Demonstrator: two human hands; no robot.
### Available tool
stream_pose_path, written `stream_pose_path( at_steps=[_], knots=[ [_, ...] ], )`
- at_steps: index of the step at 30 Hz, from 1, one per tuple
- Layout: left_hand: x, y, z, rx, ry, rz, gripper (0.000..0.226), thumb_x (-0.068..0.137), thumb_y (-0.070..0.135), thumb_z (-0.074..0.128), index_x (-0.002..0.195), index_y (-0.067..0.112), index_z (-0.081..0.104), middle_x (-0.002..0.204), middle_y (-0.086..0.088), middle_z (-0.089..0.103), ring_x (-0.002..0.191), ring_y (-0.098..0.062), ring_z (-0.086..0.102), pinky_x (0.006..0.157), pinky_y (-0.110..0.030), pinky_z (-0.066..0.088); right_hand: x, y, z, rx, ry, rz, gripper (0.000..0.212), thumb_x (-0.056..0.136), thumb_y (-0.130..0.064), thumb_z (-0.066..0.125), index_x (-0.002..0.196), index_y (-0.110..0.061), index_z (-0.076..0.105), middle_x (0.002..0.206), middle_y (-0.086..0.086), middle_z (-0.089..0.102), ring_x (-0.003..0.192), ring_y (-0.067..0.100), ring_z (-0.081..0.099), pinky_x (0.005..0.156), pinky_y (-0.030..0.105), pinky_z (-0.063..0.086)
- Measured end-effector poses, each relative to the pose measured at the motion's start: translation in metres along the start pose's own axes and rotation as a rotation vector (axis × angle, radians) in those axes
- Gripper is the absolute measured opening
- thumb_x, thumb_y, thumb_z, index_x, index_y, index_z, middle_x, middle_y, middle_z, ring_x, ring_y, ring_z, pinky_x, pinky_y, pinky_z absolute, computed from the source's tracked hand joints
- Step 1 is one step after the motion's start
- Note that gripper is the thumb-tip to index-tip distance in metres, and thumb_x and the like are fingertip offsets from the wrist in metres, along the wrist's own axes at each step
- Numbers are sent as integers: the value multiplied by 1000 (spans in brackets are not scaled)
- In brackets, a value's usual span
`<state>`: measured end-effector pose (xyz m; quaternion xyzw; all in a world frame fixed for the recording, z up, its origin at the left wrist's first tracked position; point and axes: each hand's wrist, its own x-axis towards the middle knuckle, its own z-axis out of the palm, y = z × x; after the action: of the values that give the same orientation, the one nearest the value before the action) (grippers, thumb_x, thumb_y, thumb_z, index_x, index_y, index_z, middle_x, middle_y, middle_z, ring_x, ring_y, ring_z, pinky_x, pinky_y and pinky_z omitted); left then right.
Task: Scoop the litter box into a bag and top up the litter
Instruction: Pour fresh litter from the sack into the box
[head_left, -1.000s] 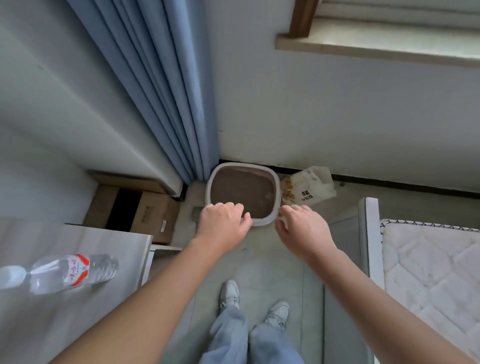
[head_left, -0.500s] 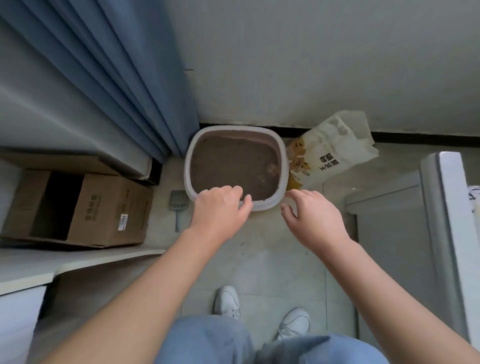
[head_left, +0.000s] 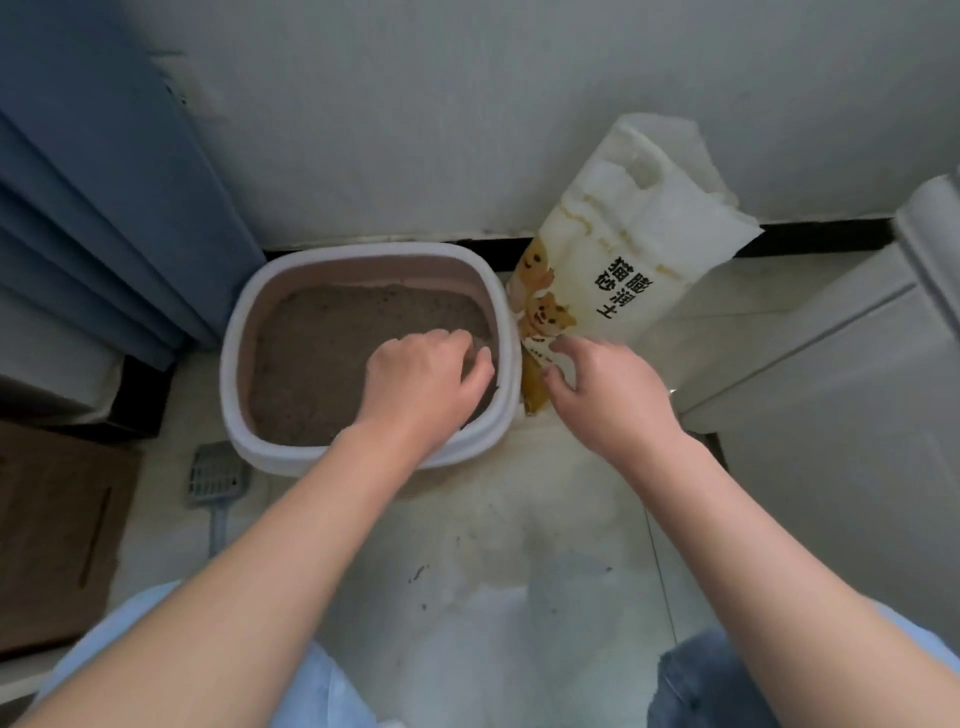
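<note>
A white litter box (head_left: 249, 338) holding brown litter stands on the floor against the wall. My left hand (head_left: 423, 382) hovers over its right half, fingers loosely curled, holding nothing. Right of the box a white litter bag (head_left: 639, 249) with cat pictures leans on the wall. My right hand (head_left: 602, 392) reaches the bag's lower end, fingers relaxed and near or touching it. A grey slotted scoop (head_left: 215, 480) lies on the floor left of the box's front corner.
Blue curtain (head_left: 104, 208) hangs at the left. A brown cardboard box (head_left: 57, 530) sits at lower left. A white cabinet (head_left: 841, 395) stands to the right. My knees in light jeans fill the bottom edge.
The view has dropped lower and closer to the floor. My left hand moved from the box's front rim to over the litter; my right hand moved up to the bag.
</note>
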<state>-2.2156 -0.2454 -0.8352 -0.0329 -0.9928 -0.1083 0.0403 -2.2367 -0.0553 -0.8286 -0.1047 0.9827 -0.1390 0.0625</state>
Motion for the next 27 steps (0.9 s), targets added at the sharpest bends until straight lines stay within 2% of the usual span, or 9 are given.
stream_pose_path(
  at_steps=[5, 10, 14, 20, 24, 27],
  knots=[
    [25, 8, 11, -21, 46, 13, 41, 101, 48, 38, 84, 18, 61, 79, 1, 62, 69, -24, 56, 55, -32, 34, 18, 3, 3, 24, 50, 33, 33, 95, -38, 45, 112, -17, 64, 107, 7, 69, 101, 30, 61, 77, 41, 54],
    [29, 11, 9, -96, -10, 41, 41, 102, 48, 37, 86, 19, 61, 80, 1, 62, 70, -22, 58, 61, -36, 50, 7, 8, -6, 33, 33, 107, 36, 97, -39, 45, 125, -24, 62, 119, 2, 68, 110, 26, 60, 79, 36, 50],
    [46, 26, 12, -138, 32, 129, 40, 102, 47, 40, 81, 19, 59, 75, 2, 60, 68, -22, 57, 54, -32, 39, 15, 14, -10, 19, 62, 125, 38, 98, -40, 45, 127, -22, 61, 123, 1, 67, 114, 25, 59, 82, 37, 51],
    [67, 43, 27, -150, 43, 202, 41, 101, 50, 39, 94, 20, 67, 88, 2, 69, 75, -21, 63, 63, -35, 53, 20, 30, -18, 57, 107, 200, 42, 97, -41, 46, 131, -20, 60, 127, 1, 66, 119, 26, 57, 88, 36, 49],
    [69, 51, 38, -148, 34, 218, 36, 99, 49, 44, 100, 21, 67, 93, 3, 71, 80, -21, 65, 64, -35, 53, 16, 46, -29, 101, 113, 271, 42, 97, -38, 47, 133, -20, 59, 130, 1, 64, 121, 26, 56, 90, 36, 47],
    [77, 59, 44, -141, 95, 320, 30, 97, 42, 53, 112, 19, 66, 102, 2, 70, 88, -21, 65, 64, -33, 50, 13, 63, -37, 136, 146, 325, 43, 97, -39, 48, 135, -21, 57, 133, 1, 63, 123, 26, 55, 93, 35, 45]
  ],
)
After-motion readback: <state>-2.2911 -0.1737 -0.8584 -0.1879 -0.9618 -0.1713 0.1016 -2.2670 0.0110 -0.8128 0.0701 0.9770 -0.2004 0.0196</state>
